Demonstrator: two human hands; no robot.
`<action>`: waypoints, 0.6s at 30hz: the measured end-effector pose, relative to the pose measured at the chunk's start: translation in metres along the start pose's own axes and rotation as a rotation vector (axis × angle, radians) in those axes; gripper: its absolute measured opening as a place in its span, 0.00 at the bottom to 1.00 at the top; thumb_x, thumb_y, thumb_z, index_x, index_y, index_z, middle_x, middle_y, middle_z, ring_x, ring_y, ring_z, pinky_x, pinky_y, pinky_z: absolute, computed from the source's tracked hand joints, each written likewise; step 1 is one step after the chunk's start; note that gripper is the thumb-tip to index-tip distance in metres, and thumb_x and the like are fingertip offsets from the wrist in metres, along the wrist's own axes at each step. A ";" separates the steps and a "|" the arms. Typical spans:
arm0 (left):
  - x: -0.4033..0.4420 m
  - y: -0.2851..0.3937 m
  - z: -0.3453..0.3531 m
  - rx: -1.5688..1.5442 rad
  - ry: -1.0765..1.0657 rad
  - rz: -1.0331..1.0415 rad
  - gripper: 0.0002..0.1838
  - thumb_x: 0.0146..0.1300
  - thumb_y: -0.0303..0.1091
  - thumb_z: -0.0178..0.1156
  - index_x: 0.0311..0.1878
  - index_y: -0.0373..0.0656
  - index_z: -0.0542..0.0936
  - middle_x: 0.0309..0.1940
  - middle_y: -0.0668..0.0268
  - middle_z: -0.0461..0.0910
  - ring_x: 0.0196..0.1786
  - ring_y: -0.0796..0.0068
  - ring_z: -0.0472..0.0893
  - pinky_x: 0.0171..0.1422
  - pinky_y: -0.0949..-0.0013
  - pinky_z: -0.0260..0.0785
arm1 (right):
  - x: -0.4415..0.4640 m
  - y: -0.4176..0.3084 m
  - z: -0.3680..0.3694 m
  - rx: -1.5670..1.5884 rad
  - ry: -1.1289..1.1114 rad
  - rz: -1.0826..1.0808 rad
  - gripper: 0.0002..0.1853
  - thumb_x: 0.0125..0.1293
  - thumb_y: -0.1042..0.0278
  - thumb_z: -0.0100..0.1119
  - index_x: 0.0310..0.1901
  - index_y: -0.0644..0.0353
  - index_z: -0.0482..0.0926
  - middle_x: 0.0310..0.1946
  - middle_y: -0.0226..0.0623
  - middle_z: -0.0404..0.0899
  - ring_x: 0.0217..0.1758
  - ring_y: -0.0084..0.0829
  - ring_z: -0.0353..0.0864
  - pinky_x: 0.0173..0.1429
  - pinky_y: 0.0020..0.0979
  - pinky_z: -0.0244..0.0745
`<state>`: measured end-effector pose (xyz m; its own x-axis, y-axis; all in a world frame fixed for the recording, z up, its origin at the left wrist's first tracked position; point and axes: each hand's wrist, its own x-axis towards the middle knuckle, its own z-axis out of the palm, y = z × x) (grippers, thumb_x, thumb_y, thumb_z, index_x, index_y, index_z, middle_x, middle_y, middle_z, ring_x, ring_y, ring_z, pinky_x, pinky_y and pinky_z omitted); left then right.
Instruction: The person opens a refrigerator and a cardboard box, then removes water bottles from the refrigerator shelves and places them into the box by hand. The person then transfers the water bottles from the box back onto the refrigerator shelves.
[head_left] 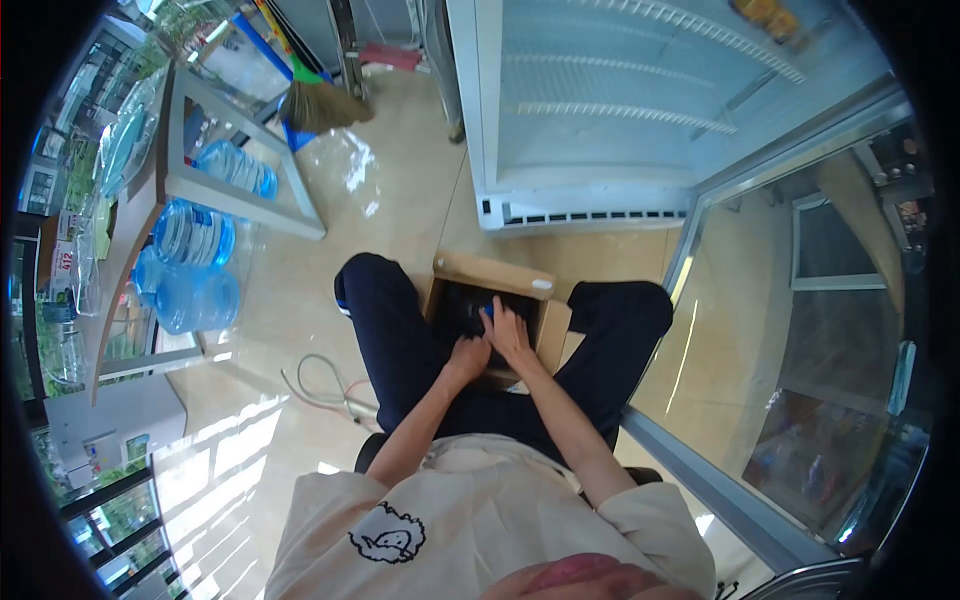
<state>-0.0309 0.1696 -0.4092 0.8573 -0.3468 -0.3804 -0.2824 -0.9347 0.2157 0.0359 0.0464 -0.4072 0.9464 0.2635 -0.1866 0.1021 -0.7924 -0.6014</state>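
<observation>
Between my legs stands an open cardboard box with dark contents inside. Both of my hands reach into it. My left hand is bunched over the lower part of the box, its fingers closed on something too small or hidden to name. Up and to the right of it, touching or nearly touching, my right hand is at a small blue item, with its fingers partly stretched forward. The box's interior is too dark to tell what lies under the hands.
An open glass-door fridge with wire shelves stands ahead, its door on the right. Large blue water bottles sit under a table at left. A broom and a hose are also around.
</observation>
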 end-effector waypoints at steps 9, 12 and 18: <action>-0.029 0.031 -0.100 -0.175 0.345 0.047 0.23 0.69 0.41 0.62 0.59 0.35 0.74 0.39 0.51 0.85 0.38 0.50 0.87 0.49 0.51 0.79 | -0.039 -0.030 -0.124 0.213 0.535 -0.118 0.17 0.74 0.56 0.62 0.48 0.63 0.75 0.36 0.53 0.80 0.36 0.58 0.83 0.39 0.50 0.78; -0.028 0.038 -0.172 -0.213 0.432 0.088 0.24 0.70 0.44 0.61 0.60 0.37 0.73 0.38 0.53 0.84 0.35 0.51 0.86 0.42 0.52 0.79 | -0.039 -0.044 -0.181 0.282 0.687 -0.114 0.16 0.74 0.57 0.64 0.46 0.64 0.75 0.29 0.45 0.77 0.27 0.44 0.79 0.33 0.40 0.74; 0.009 0.040 -0.316 -0.053 0.681 0.209 0.16 0.74 0.44 0.59 0.56 0.45 0.74 0.38 0.56 0.81 0.32 0.51 0.85 0.32 0.53 0.77 | 0.012 -0.067 -0.281 0.565 1.026 -0.216 0.16 0.74 0.61 0.65 0.48 0.66 0.73 0.30 0.33 0.71 0.29 0.22 0.64 0.31 0.27 0.63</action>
<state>0.1009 0.1537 -0.1199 0.8706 -0.3771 0.3160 -0.4640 -0.8428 0.2727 0.1262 -0.0521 -0.1508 0.7559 -0.4049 0.5146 0.3834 -0.3634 -0.8491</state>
